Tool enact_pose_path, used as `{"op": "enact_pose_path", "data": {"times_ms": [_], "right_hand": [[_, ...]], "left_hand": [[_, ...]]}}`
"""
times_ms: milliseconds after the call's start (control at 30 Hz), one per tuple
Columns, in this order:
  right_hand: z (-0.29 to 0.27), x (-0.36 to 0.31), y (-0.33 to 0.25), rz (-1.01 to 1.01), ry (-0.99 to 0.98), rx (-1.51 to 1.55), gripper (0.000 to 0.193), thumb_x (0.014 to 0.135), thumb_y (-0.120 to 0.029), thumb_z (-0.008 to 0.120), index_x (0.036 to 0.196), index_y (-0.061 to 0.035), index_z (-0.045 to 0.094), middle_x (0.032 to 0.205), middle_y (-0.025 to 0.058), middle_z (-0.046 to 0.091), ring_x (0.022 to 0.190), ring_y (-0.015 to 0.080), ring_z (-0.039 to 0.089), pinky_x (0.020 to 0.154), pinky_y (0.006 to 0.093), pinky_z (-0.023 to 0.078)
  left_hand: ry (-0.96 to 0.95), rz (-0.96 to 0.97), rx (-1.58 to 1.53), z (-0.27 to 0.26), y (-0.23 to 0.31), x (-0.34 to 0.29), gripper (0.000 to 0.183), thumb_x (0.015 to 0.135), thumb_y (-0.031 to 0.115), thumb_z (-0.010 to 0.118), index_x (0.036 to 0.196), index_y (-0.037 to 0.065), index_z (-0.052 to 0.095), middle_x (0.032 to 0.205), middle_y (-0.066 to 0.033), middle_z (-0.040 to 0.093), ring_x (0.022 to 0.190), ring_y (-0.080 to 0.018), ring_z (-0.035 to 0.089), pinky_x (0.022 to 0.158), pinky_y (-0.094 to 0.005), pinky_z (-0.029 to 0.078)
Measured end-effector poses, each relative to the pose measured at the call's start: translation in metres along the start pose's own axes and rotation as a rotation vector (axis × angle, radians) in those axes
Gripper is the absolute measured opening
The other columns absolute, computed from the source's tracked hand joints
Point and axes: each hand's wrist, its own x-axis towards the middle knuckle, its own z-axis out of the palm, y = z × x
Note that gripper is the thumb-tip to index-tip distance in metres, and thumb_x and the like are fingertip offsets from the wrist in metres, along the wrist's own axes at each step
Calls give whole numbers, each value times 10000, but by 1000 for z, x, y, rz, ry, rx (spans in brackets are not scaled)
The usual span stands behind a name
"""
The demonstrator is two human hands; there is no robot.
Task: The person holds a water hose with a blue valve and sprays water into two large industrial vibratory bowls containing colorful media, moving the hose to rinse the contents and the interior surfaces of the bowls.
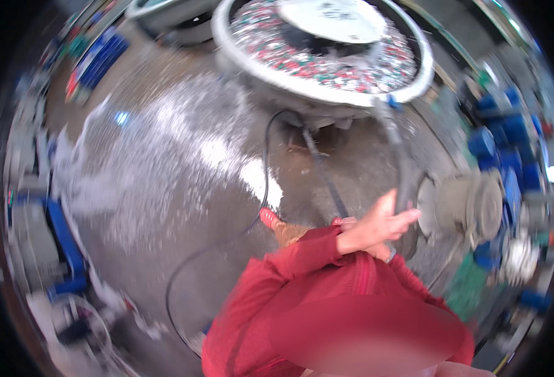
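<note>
A thick grey hose (402,163) curves from the rim of a large round tub (226,38) down to my hands. The fingers of my left hand (374,225) are closed around its lower end. My right hand (380,251) sits just below and behind the left one, close to my waist, with a band at its wrist. Its fingers are mostly hidden, so its grip does not show. Inside the white-rimmed tub lies a mass of small red, green and white pieces (333,78), around a raised white disc (333,19). The picture is smeared by motion.
Wet floor (182,182) shines to the left. A thin black hose (266,157) loops across it past my red shoe (268,217). On the right stand a grey motor-like cylinder (462,207) and blue containers (509,144). A second tub (170,12) is at the far left.
</note>
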Motion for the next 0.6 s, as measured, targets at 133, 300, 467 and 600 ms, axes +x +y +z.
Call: {"op": "enact_pose_path", "data": {"times_ms": [133, 300, 467, 600], "right_hand": [[-50, -61, 35, 40, -67, -35, 425, 816, -244, 577, 1170, -31, 476, 1092, 68, 541, 1007, 150, 504, 871, 309, 398], [-103, -141, 73, 86, -22, -66, 438, 808, -242, 588, 1172, -29, 469, 1104, 69, 533, 1015, 154, 498, 874, 313, 396], [-141, -190, 93, 87, 13, -63, 452, 799, -240, 598, 1175, -28, 463, 1115, 70, 526, 1024, 157, 493, 877, 316, 394], [-163, -203, 86, 16, 38, -76, 463, 793, -238, 607, 1177, -27, 457, 1123, 71, 520, 1030, 161, 489, 880, 319, 393]], "left_hand": [[3, 232, 193, 49, -55, 59, 275, 834, 149, 576, 972, 43, 363, 646, 22, 406, 466, -49, 387, 379, -218, 338], [-70, 260, 163, 99, -102, 104, 319, 859, 150, 540, 1071, 51, 324, 669, 2, 411, 506, -60, 406, 415, -215, 367], [-23, 304, 30, 141, -133, 140, 294, 880, 152, 522, 1084, 75, 324, 735, 4, 399, 566, -57, 401, 434, -205, 362], [61, 316, 68, 168, -139, 156, 250, 868, 154, 545, 1009, 75, 354, 733, 7, 398, 565, -51, 403, 429, -202, 354]]}}
